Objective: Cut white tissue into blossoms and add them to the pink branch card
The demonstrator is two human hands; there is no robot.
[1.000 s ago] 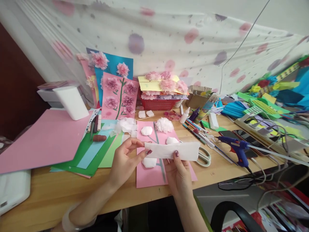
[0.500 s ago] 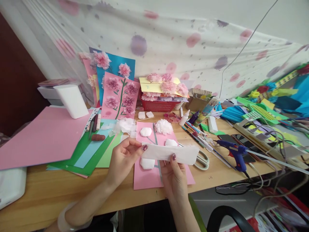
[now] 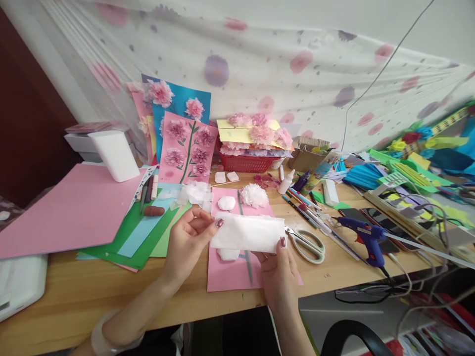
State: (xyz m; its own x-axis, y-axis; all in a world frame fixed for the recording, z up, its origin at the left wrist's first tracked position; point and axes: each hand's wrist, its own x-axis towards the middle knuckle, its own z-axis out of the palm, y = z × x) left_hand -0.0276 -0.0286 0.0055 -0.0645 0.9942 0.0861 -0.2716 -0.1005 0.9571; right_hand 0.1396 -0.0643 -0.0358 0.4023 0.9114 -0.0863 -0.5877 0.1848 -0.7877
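L hand (image 3: 187, 242) grip pinching L end of white paper (image 3: 248, 232), R hand (image 3: 278, 277) grip pinching R end — held over pink card (image 3: 230, 277). Looks thin, so uneven pull cd tear or crease it. Scissors (image 3: 308, 245) near R hand — sideways slip might snag paper.

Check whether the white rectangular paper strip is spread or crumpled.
Spread: the white paper strip extends flat from left hand to right hand, edges nearly straight.
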